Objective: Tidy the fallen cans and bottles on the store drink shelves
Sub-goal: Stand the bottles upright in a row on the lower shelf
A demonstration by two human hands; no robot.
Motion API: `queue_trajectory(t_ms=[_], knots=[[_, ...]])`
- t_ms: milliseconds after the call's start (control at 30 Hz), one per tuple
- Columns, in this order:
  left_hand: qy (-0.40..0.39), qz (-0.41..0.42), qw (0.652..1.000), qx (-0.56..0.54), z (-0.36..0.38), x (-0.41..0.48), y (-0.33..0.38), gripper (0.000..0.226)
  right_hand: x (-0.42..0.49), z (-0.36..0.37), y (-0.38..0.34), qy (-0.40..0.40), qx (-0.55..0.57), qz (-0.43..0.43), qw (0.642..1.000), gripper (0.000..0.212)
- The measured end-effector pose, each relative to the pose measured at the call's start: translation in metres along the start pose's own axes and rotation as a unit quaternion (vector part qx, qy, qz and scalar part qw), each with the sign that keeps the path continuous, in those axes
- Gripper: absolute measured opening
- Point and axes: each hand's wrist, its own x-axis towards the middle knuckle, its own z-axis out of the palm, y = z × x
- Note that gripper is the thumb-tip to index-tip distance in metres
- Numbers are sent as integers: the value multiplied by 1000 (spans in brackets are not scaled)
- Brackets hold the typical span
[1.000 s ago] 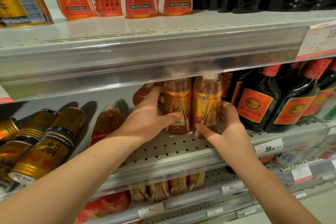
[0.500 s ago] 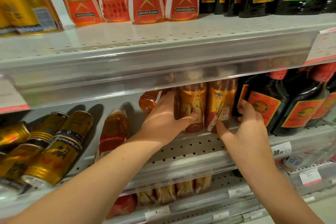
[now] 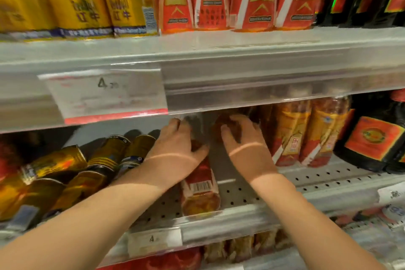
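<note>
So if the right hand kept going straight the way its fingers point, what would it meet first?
Probably the blurred amber bottle at the right hand's fingertips, deep under the upper shelf; whether it already touches is unclear.

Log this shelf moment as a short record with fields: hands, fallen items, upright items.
left hand: resting on a fallen bottle lying on the middle shelf
right hand: reaching to a second bottle at the back, grip unclear
fallen cans: gold, piled on their sides left of the hands
upright bottles: two orange ones right of the hands
dark bottles: upright, far right
top shelf: stock upright
</note>
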Motion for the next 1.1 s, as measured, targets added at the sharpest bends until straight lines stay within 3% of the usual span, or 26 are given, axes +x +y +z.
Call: queue_trajectory(t_ms=[67, 167, 300, 367, 500, 600, 667, 767, 933, 1100], knots=[[-6, -28, 999, 46, 2, 2, -1, 73, 21, 11, 2, -7, -6, 47, 999, 51], [-84, -54, 991, 84, 5, 7, -5, 74, 47, 23, 9, -34, -25, 108, 993, 63], [-168, -178, 968, -58, 5, 9, -9, 63, 69, 37, 20, -38, -27, 154, 987, 82], [-189, -200, 954, -121, 3, 9, -10, 53, 74, 41, 25, -48, -28, 164, 985, 92], [-166, -175, 959, -149, 2, 7, -9, 45, 84, 34, 26, -59, 67, 174, 981, 94], [-98, -175, 970, -137, 0, 5, -6, 54, 79, 22, 27, -97, 124, 163, 974, 77], [-45, -186, 973, -129, -4, 9, -3, 55, 70, 15, 28, -127, 133, 147, 972, 82], [2, -193, 970, -147, -13, 18, 2, 43, 54, 5, 25, -165, 106, 124, 973, 100], [13, -213, 959, -187, -7, 22, -6, 37, 41, -4, 14, -251, 67, 64, 964, 94], [-18, -243, 955, -171, 4, 17, -13, 63, 54, -2, -1, -280, -56, 75, 955, 79]])
